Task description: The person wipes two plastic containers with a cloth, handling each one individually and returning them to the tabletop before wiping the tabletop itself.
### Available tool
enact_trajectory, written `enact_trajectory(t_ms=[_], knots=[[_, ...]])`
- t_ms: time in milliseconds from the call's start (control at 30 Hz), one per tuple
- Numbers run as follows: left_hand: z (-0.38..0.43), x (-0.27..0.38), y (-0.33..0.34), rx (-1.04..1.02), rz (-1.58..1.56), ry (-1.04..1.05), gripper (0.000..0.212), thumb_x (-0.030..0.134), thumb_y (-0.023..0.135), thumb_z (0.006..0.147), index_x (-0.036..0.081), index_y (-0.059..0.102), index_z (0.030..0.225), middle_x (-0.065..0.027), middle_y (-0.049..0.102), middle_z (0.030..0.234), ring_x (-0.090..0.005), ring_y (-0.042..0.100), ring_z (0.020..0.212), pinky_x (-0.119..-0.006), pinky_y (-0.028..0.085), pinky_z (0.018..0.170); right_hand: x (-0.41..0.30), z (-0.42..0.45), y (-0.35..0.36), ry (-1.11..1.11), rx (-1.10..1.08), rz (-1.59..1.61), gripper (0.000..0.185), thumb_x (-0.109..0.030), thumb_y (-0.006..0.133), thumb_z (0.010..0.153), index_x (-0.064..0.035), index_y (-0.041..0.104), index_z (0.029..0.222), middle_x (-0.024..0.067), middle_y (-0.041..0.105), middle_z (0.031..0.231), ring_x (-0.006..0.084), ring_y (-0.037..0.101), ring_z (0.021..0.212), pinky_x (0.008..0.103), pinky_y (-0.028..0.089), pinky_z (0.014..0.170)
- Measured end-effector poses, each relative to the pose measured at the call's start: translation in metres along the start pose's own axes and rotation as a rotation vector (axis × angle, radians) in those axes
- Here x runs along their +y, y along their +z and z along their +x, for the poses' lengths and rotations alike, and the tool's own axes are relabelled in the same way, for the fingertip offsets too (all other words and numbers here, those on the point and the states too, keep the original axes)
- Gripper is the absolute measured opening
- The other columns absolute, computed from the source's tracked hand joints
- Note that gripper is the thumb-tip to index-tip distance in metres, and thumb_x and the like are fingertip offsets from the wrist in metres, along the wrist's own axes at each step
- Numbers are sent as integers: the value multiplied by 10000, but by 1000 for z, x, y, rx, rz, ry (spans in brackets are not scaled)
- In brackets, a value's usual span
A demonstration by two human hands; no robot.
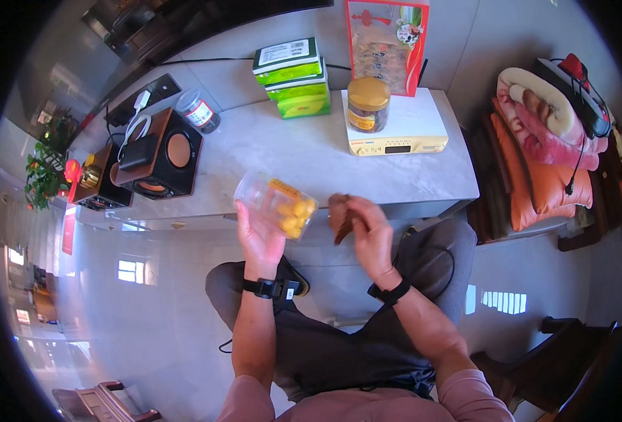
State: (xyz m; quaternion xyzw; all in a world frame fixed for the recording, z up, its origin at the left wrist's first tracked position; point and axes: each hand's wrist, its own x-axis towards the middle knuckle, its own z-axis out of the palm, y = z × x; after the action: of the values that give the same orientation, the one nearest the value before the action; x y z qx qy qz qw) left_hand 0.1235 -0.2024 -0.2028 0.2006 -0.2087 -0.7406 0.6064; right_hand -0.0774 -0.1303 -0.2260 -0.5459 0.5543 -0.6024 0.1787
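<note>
My left hand (260, 237) holds a clear plastic jar (260, 198) tilted over on its side, in front of the cabinet's edge. Yellow pieces (296, 216) are gathered at the jar's lower right end, and a yellow label with writing runs along its side. To the right of the jar, my right hand (371, 232) pinches a brown cloth (341, 217) between thumb and fingers. The cloth hangs folded and does not visibly touch the jar.
On the grey cabinet top (268, 153) stand speakers (160, 153), another plastic jar (199, 112), stacked green tissue packs (300, 79) and a white set-top device (398, 126) bearing a gold-lidded jar (369, 104). A red-edged package (387, 47) leans behind. Orange cushions (540, 174) and a blanket (548, 116) lie right.
</note>
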Motion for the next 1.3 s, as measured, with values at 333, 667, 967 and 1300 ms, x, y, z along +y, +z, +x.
enact_trajectory(t_ms=[333, 667, 967, 1300], knots=[[-2, -33, -9, -62, 149, -155, 675, 440, 577, 958, 43, 347, 1453, -132, 502, 1365, -270, 481, 1277, -473, 401, 1073, -38, -16, 0, -500, -443, -245, 490, 42, 664, 802, -21, 603, 1283, 193, 517, 1411, 374, 438, 1362, 499, 339, 1129], [-14, -53, 7, -272, 329, -305, 729, 428, 633, 894, 22, 391, 1448, -128, 478, 1443, -262, 445, 1350, -406, 339, 1134, -10, 13, -11, 100, -363, 372, 532, -264, 448, 1043, 12, 350, 1488, 170, 353, 1544, 294, 351, 1422, 362, 272, 1164], [-7, -47, 14, -322, 402, -147, 834, 465, 686, 862, 5, 349, 1470, -141, 487, 1424, -274, 470, 1319, -453, 353, 1122, 2, 11, -10, 839, -326, 1015, 466, -253, 444, 1058, 22, 422, 1434, 109, 515, 1425, 185, 467, 1305, 317, 339, 1119], [-15, -54, 15, -93, 661, -149, 883, 382, 765, 845, -13, 301, 1485, -121, 487, 1409, -216, 455, 1317, -373, 340, 1123, -13, 6, 1, -91, -159, 83, 483, -176, 449, 1024, 18, 383, 1461, 122, 483, 1435, 213, 454, 1309, 317, 337, 1109]])
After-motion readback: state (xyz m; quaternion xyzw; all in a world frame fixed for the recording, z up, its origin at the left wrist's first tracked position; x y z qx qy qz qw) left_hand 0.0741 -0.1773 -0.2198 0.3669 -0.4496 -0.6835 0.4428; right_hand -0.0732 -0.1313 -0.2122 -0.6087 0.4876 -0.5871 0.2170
